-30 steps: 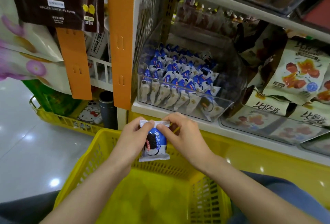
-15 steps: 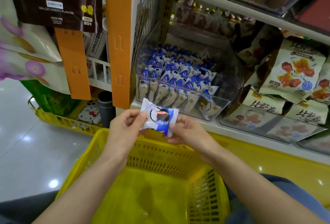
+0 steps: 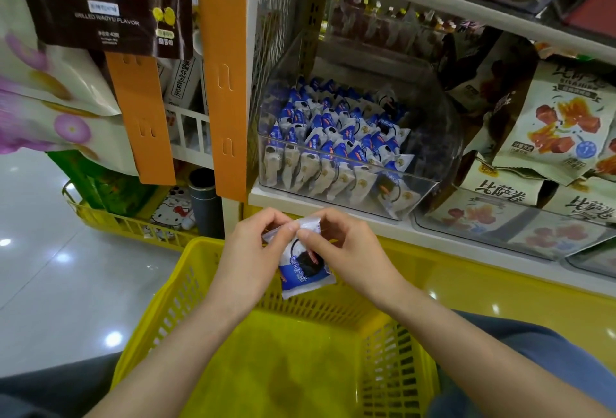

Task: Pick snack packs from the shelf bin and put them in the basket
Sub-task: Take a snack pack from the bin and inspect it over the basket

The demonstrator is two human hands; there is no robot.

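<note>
Grips of the left hand and right hand are pinched on the top seam of the snack pack. It has been turned upright from sideways and now hangs above the basket, at its far rim. Release is judged near.

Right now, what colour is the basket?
The basket is bright yellow, seen best in the head view.

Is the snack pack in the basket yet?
Not yet: the left hand and right hand pinch the snack pack by its top, above the basket.
</note>
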